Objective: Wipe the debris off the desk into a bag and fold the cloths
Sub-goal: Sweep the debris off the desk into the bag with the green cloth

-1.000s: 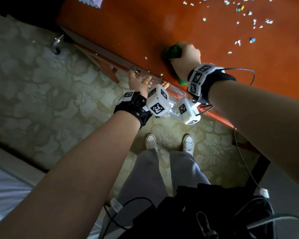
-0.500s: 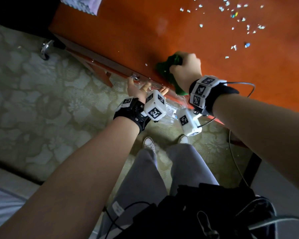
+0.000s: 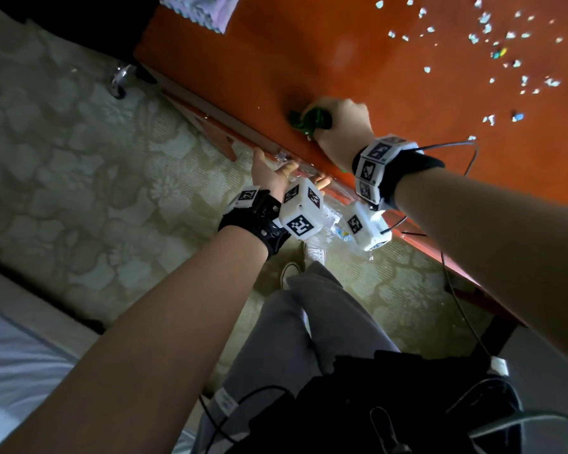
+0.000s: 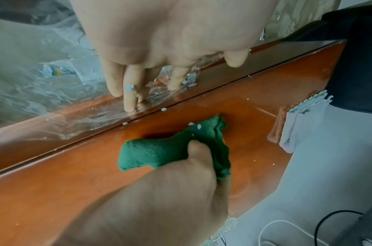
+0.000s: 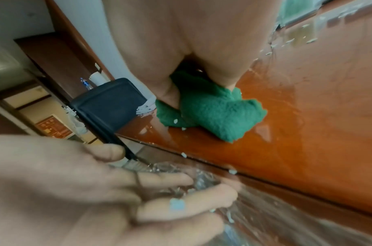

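Right hand (image 4: pixel 159 196) fist-grips bunched green terry cloth (image 4: pixel 172 149) on glossy orange-brown wooden desk (image 3: pixel 341 54), near front edge. Left hand (image 4: pixel 166 41), fingers straight, presses mouth of clear crinkled plastic bag (image 4: pixel 33 69) against desk edge; few scraps already inside. Scattered pale paper scraps (image 3: pixel 486 31) lie well apart, far side.

Advice: reach behind scraps, drag cloth flat toward bag in long strokes; keep bag rim tight under edge, no gap. Folded white cloth (image 4: pixel 303 119) waits at desk corner.

The right hand (image 3: pixel 340 129), gripping the green cloth (image 3: pixel 310 118), now sits farther in from the desk (image 3: pixel 391 103) edge than a second ago.
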Tool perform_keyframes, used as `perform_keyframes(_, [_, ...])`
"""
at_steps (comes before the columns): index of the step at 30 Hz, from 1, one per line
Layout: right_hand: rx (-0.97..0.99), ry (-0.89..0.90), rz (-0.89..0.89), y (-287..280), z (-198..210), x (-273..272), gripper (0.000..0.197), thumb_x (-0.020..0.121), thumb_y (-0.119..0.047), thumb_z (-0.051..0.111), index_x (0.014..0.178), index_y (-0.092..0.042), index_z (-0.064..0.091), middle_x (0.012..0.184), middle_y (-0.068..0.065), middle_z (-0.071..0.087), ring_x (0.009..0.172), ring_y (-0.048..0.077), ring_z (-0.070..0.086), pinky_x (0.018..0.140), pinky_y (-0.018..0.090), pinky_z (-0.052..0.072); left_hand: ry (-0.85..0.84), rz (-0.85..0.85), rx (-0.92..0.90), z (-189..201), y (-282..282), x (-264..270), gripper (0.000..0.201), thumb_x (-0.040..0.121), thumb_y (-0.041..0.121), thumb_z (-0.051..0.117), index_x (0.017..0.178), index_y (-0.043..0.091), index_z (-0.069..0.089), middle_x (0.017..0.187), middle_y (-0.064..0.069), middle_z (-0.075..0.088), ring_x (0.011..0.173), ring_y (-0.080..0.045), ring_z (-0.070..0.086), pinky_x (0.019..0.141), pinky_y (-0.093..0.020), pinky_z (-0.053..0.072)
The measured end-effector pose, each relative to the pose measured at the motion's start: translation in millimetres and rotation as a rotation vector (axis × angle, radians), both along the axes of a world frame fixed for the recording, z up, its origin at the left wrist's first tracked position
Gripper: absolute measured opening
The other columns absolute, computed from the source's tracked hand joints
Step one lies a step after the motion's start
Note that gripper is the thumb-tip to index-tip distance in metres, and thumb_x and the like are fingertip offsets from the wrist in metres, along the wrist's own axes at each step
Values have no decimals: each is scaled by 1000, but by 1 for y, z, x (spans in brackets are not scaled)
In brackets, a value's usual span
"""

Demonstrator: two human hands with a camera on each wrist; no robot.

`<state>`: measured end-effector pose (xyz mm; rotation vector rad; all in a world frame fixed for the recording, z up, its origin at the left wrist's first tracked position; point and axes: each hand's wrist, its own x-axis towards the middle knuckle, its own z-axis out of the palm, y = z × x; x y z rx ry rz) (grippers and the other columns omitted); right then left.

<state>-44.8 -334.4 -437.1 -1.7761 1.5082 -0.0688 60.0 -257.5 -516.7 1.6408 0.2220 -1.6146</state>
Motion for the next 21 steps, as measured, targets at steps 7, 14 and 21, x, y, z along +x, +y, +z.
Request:
perform_keyframes(7, [229,-42,88,35,-3,-18,27,90,-1,53,103,-19,67,95,-2,62,76,3,59,51,8,46,242,169,20,-4,4,-7,92,85,80,30,138,8,49,133,-28,55,123,-42,54,106,-59,40])
perform_keyframes(14, [83,-162,-327,23,17,-45,26,80,-4,53,82,-23,70,82,1,69,71,13,66,56,17,54,266,103,14,6,9,-13,94,69,84,39,141,25,44,142,-24,48,118,-48,58,96,-66,45])
perform_keyframes(21, [135,-217,-581,38,35,-75,18,69,-1,57,73,-15,67,74,5,65,69,22,63,56,23,52,275,43,-46,48,12,-36,76,90,73,34,142,16,40,146,-26,39,115,-53,57,75,-58,56])
